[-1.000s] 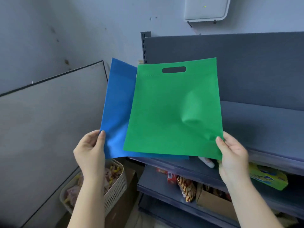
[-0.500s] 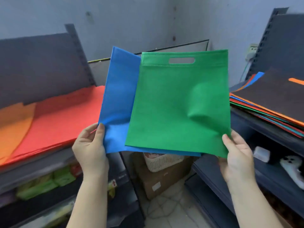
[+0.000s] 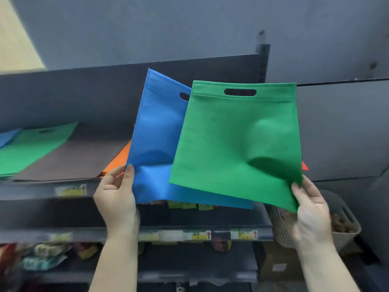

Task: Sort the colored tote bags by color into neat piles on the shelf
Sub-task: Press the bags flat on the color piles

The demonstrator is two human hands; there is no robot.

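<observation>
i see the dark metal shelf [image 3: 69, 159] carrying green, grey and orange piles. the flat green fabric tote bag [image 3: 235, 142] overlaps the flat blue fabric tote bag [image 3: 155, 140] before it. right hand [image 3: 311, 216] pinches green; left hand [image 3: 117, 199] pinches blue.

Soft, even, rather dim light with a cool grey cast; no glare. Faint shadows sit in the creases of the green bag [image 3: 235, 144]. The shelf [image 3: 63, 192] edges and lower left smear with motion blur; straight lines bow toward the borders.
</observation>
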